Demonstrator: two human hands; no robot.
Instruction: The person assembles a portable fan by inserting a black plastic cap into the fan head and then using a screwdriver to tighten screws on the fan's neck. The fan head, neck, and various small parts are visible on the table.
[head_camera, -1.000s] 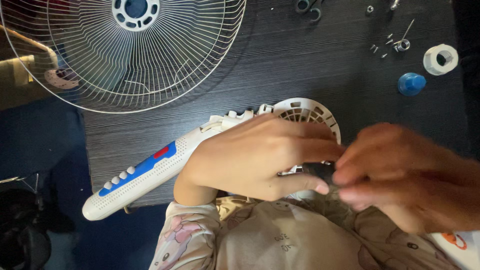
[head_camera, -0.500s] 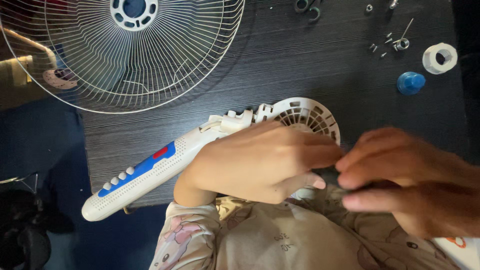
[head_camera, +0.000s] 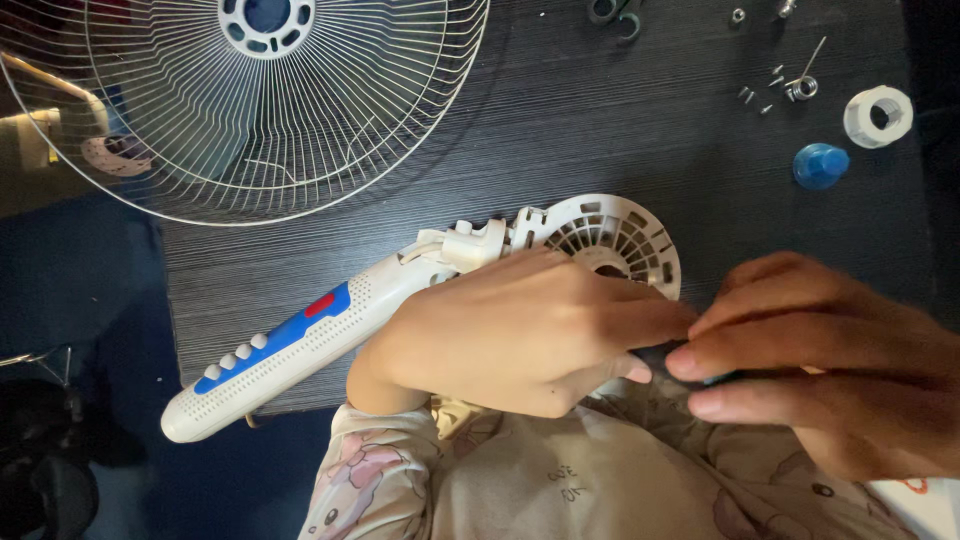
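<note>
A white fan body (head_camera: 300, 335) with a blue and red button panel lies slanted on the dark table (head_camera: 600, 140), its round vented motor housing (head_camera: 610, 235) at the upper right end. My left hand (head_camera: 520, 330) lies over the body near the housing and grips it. My right hand (head_camera: 830, 365) sits just right of it, fingers pinched on a small dark object that is mostly hidden. The fingertips of both hands meet near the table's front edge.
A white wire fan grille (head_camera: 260, 90) rests at the top left, overhanging the table. At the top right lie a white ring nut (head_camera: 878, 115), a blue cap (head_camera: 821, 165), and several small screws and a spring (head_camera: 790, 85).
Both hands have shifted slightly lower and closer to the table's front edge. The fan body has not moved, and more of the motor housing shows.
</note>
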